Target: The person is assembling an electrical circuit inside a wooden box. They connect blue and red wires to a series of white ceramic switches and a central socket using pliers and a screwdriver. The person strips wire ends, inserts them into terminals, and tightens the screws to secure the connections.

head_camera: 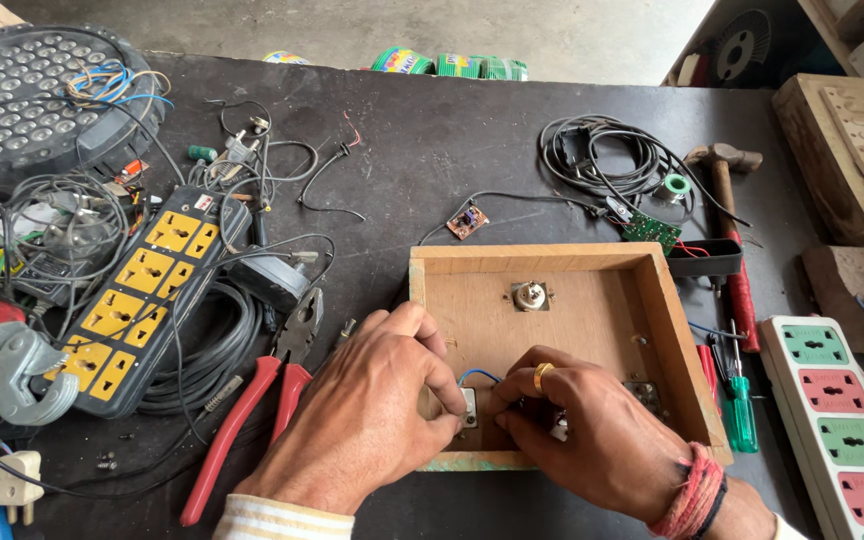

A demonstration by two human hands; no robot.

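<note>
Both hands work inside the near edge of the shallow wooden box [562,300] on the counter [432,150]: the left hand [362,420] pinches a small metal fitting [468,407], the right hand [592,430] is curled around something hidden. The thin blue wire [476,375] between them might pull loose if tugged, and the red pliers [252,410] lie just beside

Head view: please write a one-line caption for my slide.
Left hand and right hand work on a small fitting with blue wire inside a wooden box, red pliers alongside.

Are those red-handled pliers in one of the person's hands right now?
No, the red-handled pliers lie on the dark table beside the left hand, while both hands work inside the wooden box.
</note>
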